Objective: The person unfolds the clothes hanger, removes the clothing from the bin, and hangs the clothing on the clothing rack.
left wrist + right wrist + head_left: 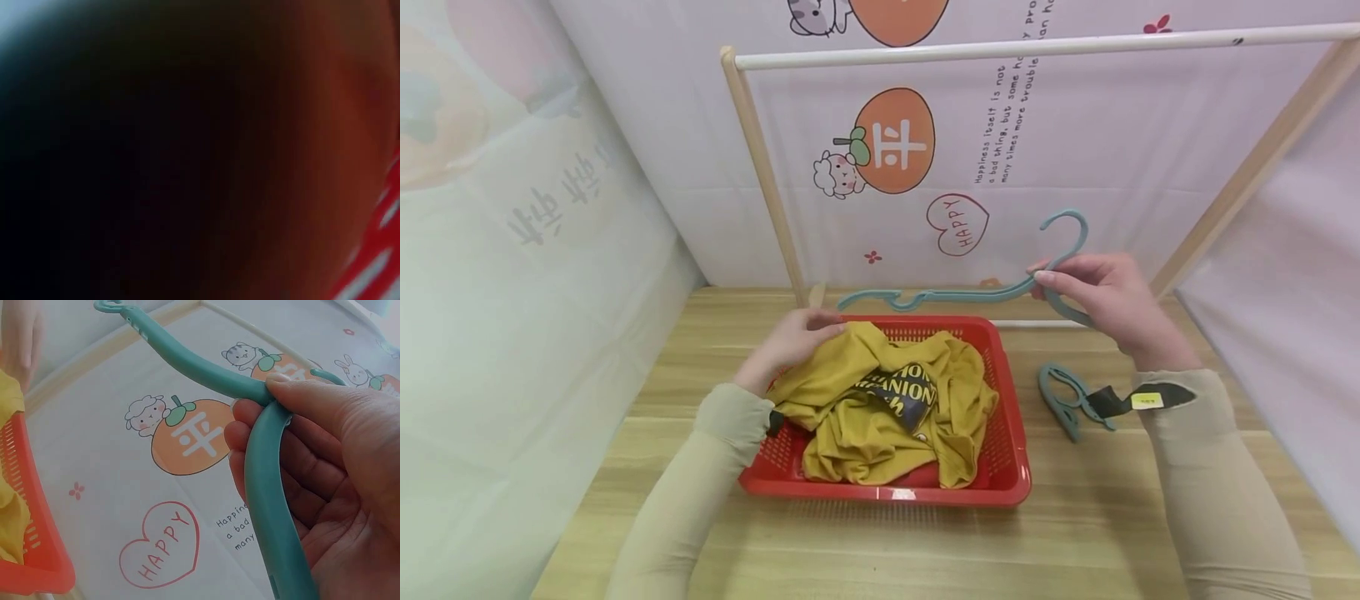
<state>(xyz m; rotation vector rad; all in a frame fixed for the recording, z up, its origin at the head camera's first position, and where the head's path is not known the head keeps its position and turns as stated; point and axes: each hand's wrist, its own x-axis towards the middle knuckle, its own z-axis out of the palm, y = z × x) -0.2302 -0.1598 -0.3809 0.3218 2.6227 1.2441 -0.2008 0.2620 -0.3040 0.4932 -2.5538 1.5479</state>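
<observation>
My right hand (1108, 292) pinches a blue-green folding clothes hanger (977, 295) near its centre, thumb in front. One hanger arm reaches left above the basket's back rim; the other (267, 481) angles down across the palm in the right wrist view. The hook points up. My left hand (797, 340) is at the back left of a red basket (1011, 433), its fingertips at the edge of a yellow shirt (850, 442) with a dark printed patch. In the right wrist view those fingers hang fairly straight. The left wrist view is mostly dark and blurred.
A second blue-green hanger (1067, 404), folded up, lies on the wooden table (880, 550) right of the basket. Behind stands a rack with a white rail (1000, 52) and wooden posts (763, 167). A printed cloth (1075, 125) hangs at the back.
</observation>
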